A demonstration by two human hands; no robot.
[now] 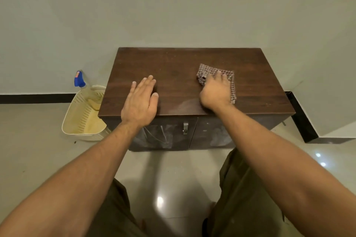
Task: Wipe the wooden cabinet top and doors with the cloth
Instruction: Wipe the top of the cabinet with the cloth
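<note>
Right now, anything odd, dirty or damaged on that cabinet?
No damage shows. The left door and right door carry whitish smears, heaviest on the left; the cabinet top has a pale dusty patch at its front edge, beside the right hand gripping the cloth.

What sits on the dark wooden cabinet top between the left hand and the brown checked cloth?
Nothing: the head view shows only bare cabinet top between the flat left hand and the cloth.

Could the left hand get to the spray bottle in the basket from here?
Probably yes. The left hand is open and empty, and the spray bottle stands in the basket on the floor left of the cabinet, nothing between them; it means reaching down and left.
</note>
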